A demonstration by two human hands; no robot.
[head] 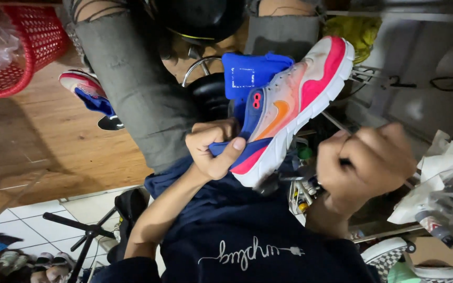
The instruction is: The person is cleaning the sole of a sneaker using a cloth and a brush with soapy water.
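While the left hand grips the heel of the pink and blue sneaker, holding it raised for access, the right hand is a closed fist just beside it; its contents I cannot tell.

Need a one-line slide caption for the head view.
Left hand grips heel of pink-and-blue sneaker; right hand fisted beside it.

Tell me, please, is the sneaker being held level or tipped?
Tipped. The sneaker slants with its toe raised and heel low, where the left hand grips it. The right hand is a closed fist beside its sole.
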